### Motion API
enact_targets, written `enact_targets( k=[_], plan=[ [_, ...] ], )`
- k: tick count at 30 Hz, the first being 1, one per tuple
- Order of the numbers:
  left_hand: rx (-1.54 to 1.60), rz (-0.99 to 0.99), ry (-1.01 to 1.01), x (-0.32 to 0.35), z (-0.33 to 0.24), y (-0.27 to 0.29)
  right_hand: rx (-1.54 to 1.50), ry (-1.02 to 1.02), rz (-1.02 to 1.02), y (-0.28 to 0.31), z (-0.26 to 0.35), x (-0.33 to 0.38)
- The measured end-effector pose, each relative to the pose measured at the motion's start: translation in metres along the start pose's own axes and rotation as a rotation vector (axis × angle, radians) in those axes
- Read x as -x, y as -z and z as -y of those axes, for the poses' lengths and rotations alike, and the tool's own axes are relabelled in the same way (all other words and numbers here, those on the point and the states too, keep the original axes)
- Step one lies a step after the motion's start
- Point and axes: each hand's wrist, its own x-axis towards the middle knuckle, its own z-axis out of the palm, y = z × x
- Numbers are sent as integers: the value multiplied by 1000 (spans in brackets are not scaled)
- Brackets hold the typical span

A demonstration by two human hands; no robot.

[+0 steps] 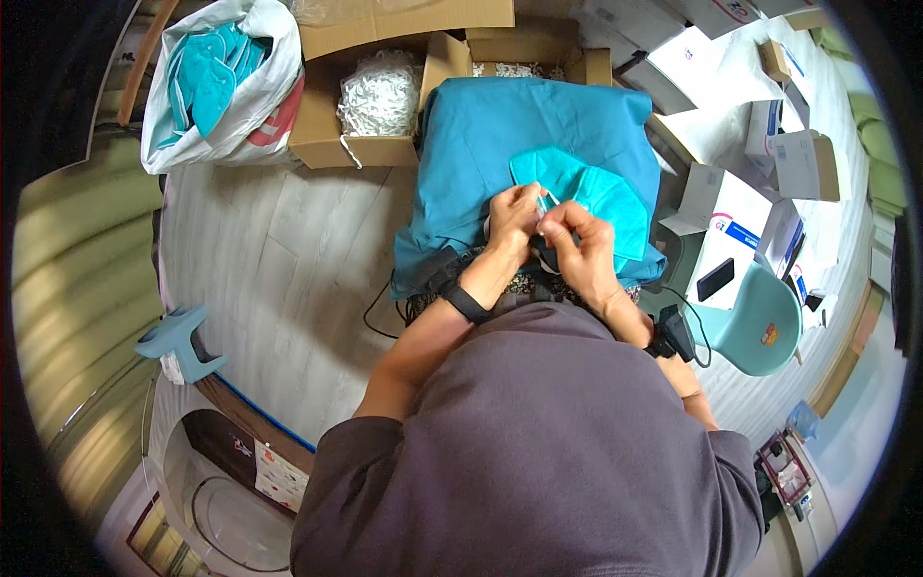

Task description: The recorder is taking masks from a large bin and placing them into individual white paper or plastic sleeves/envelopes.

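My left hand (514, 213) is closed in a pinch on a thin white cord (549, 200), at the near left edge of a bright turquoise fabric piece (615, 200). Close beside it, my right hand (583, 242) also has its fingers pinched together at the cord's near end. The fingers partly cover the cord, so its full length is hidden. Under the turquoise piece, a darker teal cloth (524, 115) is draped over a support in front of me. Something dark lies below my hands, mostly covered.
Beyond the cloth stand cardboard boxes (361, 152), one holding a clear bag of white strips (381, 101). A white sack (288, 53) of turquoise pieces is at far left. To the right are a pale green chair (764, 327), a black phone (715, 279) and several white cartons (723, 197).
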Motion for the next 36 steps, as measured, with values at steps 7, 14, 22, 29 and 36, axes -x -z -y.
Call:
enact_targets(
  k=[7, 14, 22, 29, 36],
  plan=[
    [-324, 112, -345, -29, 32, 12, 163, 329, 67, -5, 6, 5],
    [-597, 147, -715, -56, 71, 27, 80, 567, 319, -8, 37, 12],
    [129, 230, 123, -11, -4, 32, 34, -89, -116, 49, -19, -16],
    [64, 199, -161, -10, -78, 25, 172, -101, -106, 42, -45, 0],
    [-139, 309, -44, -123, -143, -57, 217, -62, -124, 43, -45, -2]
  ],
)
